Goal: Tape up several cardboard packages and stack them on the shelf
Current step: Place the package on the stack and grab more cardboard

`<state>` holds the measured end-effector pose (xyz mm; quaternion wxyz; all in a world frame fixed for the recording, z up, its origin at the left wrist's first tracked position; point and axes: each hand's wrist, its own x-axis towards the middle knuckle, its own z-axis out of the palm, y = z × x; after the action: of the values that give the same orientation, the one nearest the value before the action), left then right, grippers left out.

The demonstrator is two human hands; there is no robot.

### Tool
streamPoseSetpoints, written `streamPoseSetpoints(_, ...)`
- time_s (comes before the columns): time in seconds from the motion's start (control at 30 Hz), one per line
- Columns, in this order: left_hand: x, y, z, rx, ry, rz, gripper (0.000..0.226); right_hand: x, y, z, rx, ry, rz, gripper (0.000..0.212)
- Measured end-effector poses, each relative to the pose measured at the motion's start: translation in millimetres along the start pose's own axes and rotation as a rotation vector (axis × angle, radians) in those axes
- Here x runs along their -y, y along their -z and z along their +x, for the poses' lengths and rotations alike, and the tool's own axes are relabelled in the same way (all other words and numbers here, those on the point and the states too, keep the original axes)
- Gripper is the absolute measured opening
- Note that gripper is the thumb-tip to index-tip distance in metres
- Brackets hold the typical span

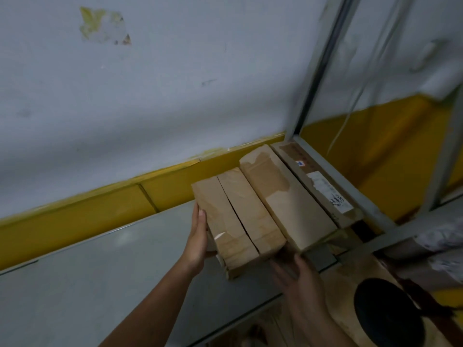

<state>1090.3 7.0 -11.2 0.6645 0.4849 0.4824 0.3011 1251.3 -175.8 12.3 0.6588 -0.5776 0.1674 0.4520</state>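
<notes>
The upper part of the view is filled by a pale wall [150,83], on which a torn yellowish patch [102,25] is seen high at the left. A yellow band [75,214] is painted along the foot of the wall. Below the band a grey shelf [100,271] is spread out, and it is bounded at the right by a grey upright post [318,71].

The cardboard packages are laid side by side at the right end of the shelf, with their long sides running from the wall toward the front edge. The labelled package [295,156] is set nearest the post, and a white label [330,194] with dark writing is stuck on its top. The middle package [283,196] is pressed against it and stands a little higher; a glossy patch of tape is seen on its top. The left package [225,221] is set against the middle one. Its top is parted by a dark seam, and whether two packages or two flaps of one are shown cannot be told.

A black disc [385,316] is seen at the lower right on brown cardboard.

The left grip [198,236] is laid flat, fingers straight, against the left side of the left package. The right grip [300,279] is held with fingers stretched out just below the near ends of the left and middle packages; it is blurred, and contact cannot be told.
</notes>
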Motion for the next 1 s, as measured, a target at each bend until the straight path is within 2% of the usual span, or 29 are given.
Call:
streamPoseSetpoints(0.23, -7.8, -2.9, 10.6, -0.023, 0.08, -0.02, 0.059, -0.7, -23.8, -5.7, 0.043, 0.029, 0.005, 0.039)
streamPoseSetpoints(0.5, -6.4, 1.3, 19.1, -0.045, 0.102, -0.019, 0.08, -4.2, -25.7, -16.1, 0.08, 0.037, -0.06, 0.04)
streamPoseSetpoints(0.6, -5.3, 8.4, 20.9, -0.12, 0.063, 0.135, 0.085, -0.5, -19.5, -24.0, 0.04, -0.06, -0.179, 0.041)
streamPoseSetpoints(0.67, -8.0, 21.2, 18.5, -0.211, -0.013, 0.299, 0.084, 1.2, -10.8, -32.8, 0.122, -0.043, -0.408, 0.029)
streamPoseSetpoints(0.73, -16.4, 40.3, 10.0, -0.261, -0.097, 0.439, 0.079, 4.0, -1.8, -43.8, 0.208, 0.089, -0.712, 0.032)
streamPoseSetpoints(0.83, -39.0, 71.3, -13.8, -0.284, -0.228, 0.756, 0.079, 28.1, -3.3, -67.9, 0.425, 0.412, -1.072, 0.048)
streamPoseSetpoints(0.93, -64.4, 95.3, -48.0, -0.31, -0.34, 1.144, 0.081, 52.1, -35.7, -86.1, 0.644, 0.793, -1.396, 0.062)
streamPoseSetpoints(1.0, -76.7, 107.3, -75.2, -0.335, -0.342, 1.299, 0.084, 56.7, -70.3, -88.0, 0.739, 1.039, -1.592, 0.077)
